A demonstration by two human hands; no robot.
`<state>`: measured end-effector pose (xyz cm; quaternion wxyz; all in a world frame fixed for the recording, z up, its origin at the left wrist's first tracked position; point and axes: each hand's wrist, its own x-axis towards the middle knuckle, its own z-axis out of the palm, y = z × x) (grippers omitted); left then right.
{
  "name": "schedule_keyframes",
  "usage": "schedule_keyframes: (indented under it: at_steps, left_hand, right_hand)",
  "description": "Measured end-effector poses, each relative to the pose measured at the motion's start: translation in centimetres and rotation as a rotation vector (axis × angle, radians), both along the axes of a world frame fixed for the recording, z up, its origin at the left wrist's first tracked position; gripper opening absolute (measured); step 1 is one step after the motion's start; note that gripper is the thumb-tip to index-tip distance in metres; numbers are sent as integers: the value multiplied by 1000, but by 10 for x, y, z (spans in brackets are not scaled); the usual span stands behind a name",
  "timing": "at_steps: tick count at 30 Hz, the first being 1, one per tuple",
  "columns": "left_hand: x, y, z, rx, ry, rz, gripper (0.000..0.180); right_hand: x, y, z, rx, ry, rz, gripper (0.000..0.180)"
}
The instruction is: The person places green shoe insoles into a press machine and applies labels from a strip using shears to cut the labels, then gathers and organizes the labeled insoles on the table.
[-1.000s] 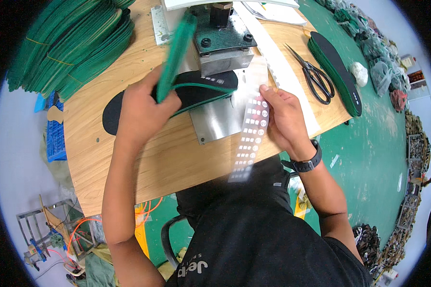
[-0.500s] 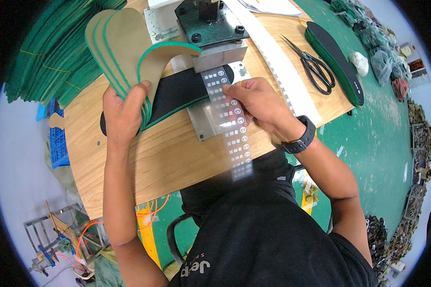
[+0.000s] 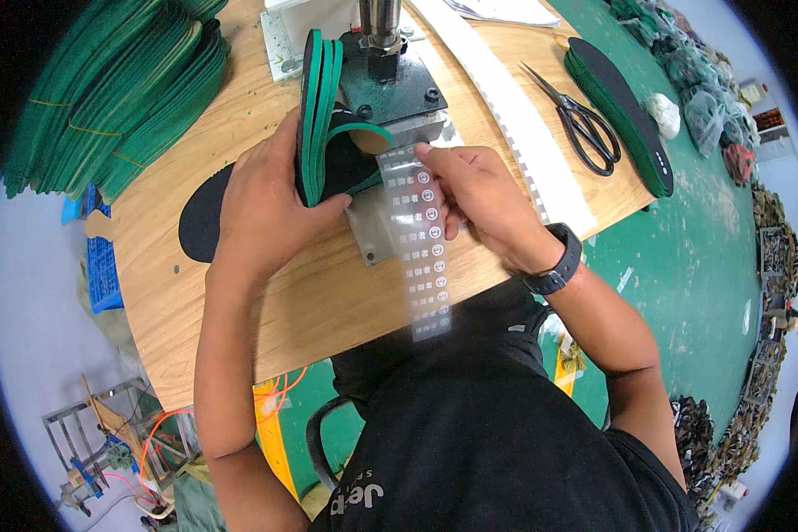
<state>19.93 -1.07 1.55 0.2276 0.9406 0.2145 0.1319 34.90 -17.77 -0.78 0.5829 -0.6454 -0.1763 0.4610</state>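
Observation:
My left hand (image 3: 262,204) is closed round several green-edged insoles (image 3: 320,115), held upright on edge beside the press head (image 3: 390,84). One of them curls over toward the metal block (image 3: 419,132) under the head. A black insole (image 3: 206,217) lies flat on the table beneath that hand, its far end hidden by the held insoles and the press. My right hand (image 3: 488,204) pinches the edge of a clear film strip (image 3: 424,244) with white printed marks. The strip's upper end meets the block, and its lower end hangs past the table's front edge.
Tall stacks of green insoles (image 3: 124,97) stand at the far left. To the right lie a white strip (image 3: 496,97), black-handled scissors (image 3: 585,129) and a pile of black insoles (image 3: 619,115). A metal base plate (image 3: 377,239) sits under the press on the wooden table (image 3: 319,310).
The press head has come down, showing more of its shaft. My left hand has moved right and turned the insoles on edge. The right hand stays on the film, whose lower end has swung left.

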Motion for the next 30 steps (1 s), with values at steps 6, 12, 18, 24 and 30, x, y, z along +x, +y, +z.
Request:
schedule_keyframes:
  at_steps: [6,12,18,24,30]
  left_hand:
    - [-4,1,-3,-31,-33,55,39]
    - [-15,7,3,-419,-385,174,23]
    - [-23,27,-15,-539,-624,139,19]
    - [-21,23,-12,-483,-588,147,17]
    - [-17,16,-12,-506,-609,146,20]
  right_hand:
    - [-2,-17,-14,151,-89,-145,25]
    - [0,-15,1,151,-29,-135,29]
    - [8,3,-5,-71,-186,105,31]
    - [8,6,1,-108,-182,98,31]
    - [7,8,1,-141,-186,93,32]
